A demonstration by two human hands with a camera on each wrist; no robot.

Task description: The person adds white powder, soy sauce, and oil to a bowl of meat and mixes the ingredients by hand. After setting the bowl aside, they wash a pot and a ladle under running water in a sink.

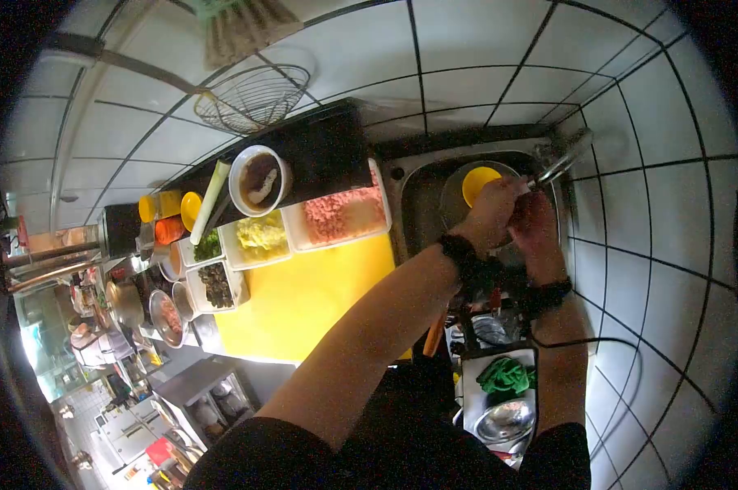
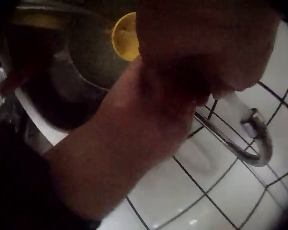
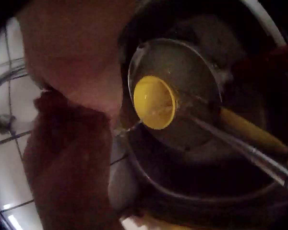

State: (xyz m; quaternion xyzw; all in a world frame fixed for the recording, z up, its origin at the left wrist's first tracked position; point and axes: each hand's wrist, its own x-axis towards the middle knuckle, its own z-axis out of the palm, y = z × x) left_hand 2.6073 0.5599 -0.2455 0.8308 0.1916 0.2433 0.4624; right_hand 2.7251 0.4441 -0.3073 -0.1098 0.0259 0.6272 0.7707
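Both bare hands meet under the tap (image 1: 566, 159) over the sink. The left hand (image 1: 491, 211) overlaps the right hand (image 1: 535, 222), close below the tap's whitish nozzle (image 2: 240, 108). Their fingers are mostly hidden behind each other, and I cannot tell whether they grip anything. In the right wrist view, a thin stream of water (image 3: 130, 129) runs off beside the hands toward a yellow cup (image 3: 154, 102). That cup lies in a round bowl (image 3: 192, 72) down in the sink. Black bands (image 1: 460, 255) circle both wrists.
A yellow board (image 1: 320, 294) lies left of the sink (image 1: 414, 175). Along it stand trays of minced meat (image 1: 344, 216) and chopped yellow food (image 1: 263, 237), plus a white bowl of dark liquid (image 1: 259, 181). A tray with green cloth (image 1: 506, 376) sits below the right arm.
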